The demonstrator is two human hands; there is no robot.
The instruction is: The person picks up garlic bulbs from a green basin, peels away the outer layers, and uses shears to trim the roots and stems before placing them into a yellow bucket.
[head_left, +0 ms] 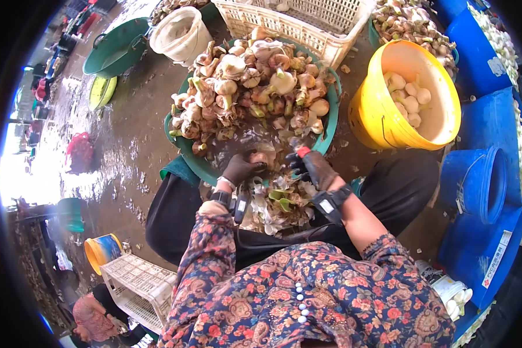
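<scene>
My left hand (243, 169), in a dark glove, closes round a garlic bulb (260, 158) at the near edge of a green tub (195, 162). To its right, my gloved right hand (318, 169) grips a small knife (302, 151) with a red part by the fingers; its grey end is blurred and points up towards the tub. A large heap of unpeeled garlic bulbs (226, 87) with stems fills the far side of the tub. Below my hands, loose peelings and green stem pieces (281, 200) lie between my legs.
A yellow bucket (362, 110) with peeled white bulbs stands right of the tub. Blue bucket (470, 180) and blue bins (475, 116) line the right. Beyond are a cream crate (330, 49) and a white bucket (182, 37). Another person (93, 316) sits at lower left, near a crate (139, 281).
</scene>
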